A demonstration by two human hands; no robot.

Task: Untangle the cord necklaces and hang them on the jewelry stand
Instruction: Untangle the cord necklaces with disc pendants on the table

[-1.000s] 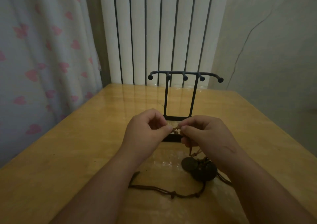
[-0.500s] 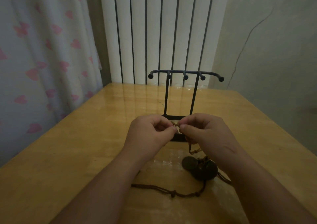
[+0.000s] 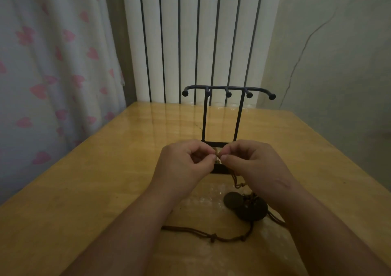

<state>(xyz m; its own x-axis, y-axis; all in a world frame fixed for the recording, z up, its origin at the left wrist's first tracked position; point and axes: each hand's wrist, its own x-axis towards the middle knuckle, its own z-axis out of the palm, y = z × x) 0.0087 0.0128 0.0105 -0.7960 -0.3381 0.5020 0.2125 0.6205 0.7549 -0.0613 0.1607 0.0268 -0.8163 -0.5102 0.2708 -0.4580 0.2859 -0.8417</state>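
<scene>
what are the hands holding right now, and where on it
Both the left hand and the right hand pinch the cord at one small knotted spot between them; the pendants lie on the table.

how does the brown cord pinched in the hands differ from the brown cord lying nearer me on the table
The pinched brown cord is lifted, held between the left hand and right hand; the lying brown cord rests untouched on the yellow wooden table. The pinched cord is a small bunch; the lying cord stretches in a long curve with knots. Both run to the dark round pendants.
</scene>
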